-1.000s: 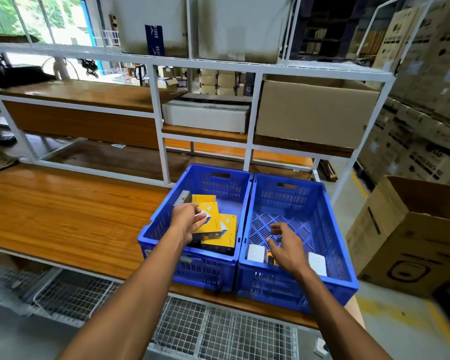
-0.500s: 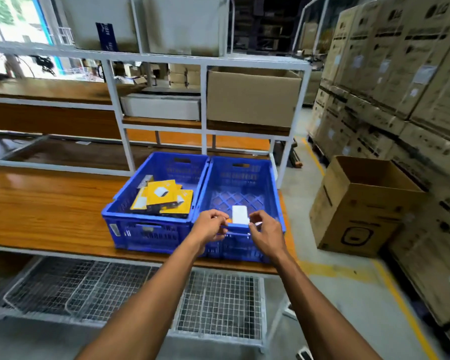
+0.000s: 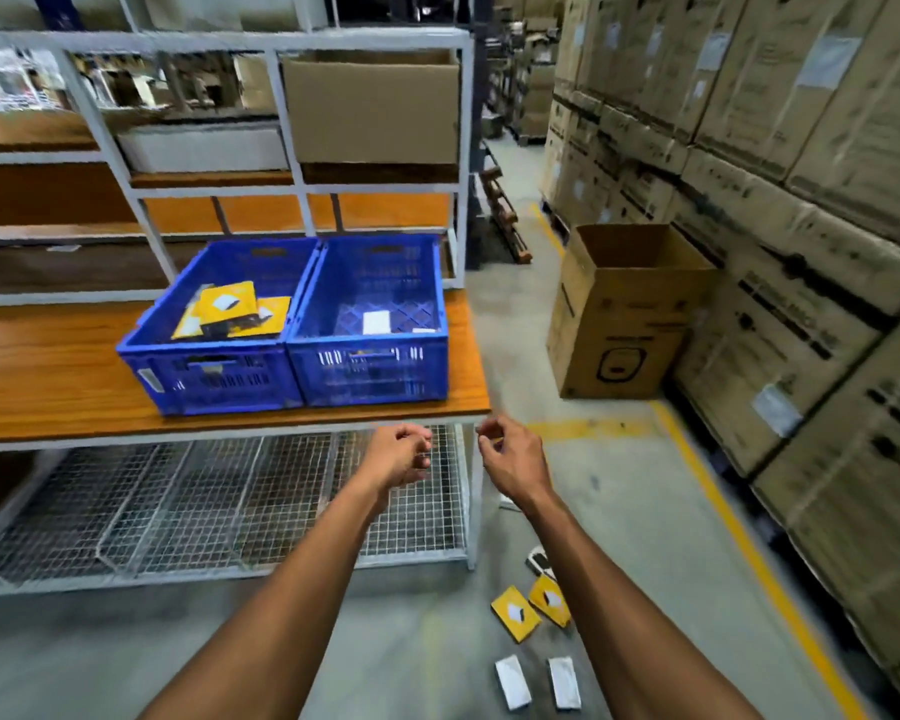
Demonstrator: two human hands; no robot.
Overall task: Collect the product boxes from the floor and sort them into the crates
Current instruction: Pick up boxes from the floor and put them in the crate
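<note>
I pull back from the blue crates (image 3: 292, 350); my left hand (image 3: 398, 457) and right hand (image 3: 513, 459) now hang loose, holding nothing. More boxes (image 3: 515, 613) lie on the floor below them.

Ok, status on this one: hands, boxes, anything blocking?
Left hand and right hand empty, loosely curled, below table edge. Yellow boxes and white boxes on the floor. Nothing blocking.
</note>
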